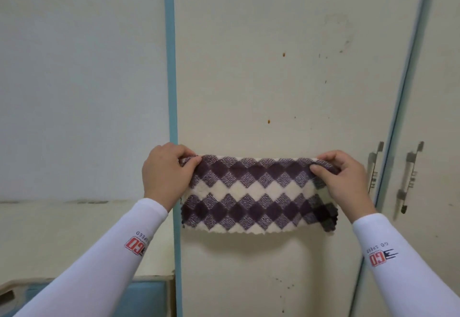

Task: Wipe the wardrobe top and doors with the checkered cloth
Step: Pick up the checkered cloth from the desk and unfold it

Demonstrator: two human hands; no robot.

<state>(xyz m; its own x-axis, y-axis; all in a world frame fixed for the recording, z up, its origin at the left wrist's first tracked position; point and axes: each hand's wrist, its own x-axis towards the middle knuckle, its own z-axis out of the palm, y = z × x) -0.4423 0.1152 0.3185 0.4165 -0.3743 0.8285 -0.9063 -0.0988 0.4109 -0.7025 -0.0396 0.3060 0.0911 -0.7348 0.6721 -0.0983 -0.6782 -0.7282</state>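
The checkered cloth (251,194), purple and white diamonds, hangs stretched flat in front of a cream wardrobe door (286,68). My left hand (165,175) pinches its upper left corner, close to the door's blue left edge. My right hand (346,180) pinches the upper right corner, where the cloth folds over on itself. The door carries small brown spots and faint smudges above and below the cloth. Both forearms wear white sleeves with a red logo.
A second cream door (438,142) stands at the right. Two metal handles (373,167), (409,177) sit either side of the blue strip between the doors. A pale wall (74,80) and a low blue-and-cream piece of furniture (139,291) lie at the left.
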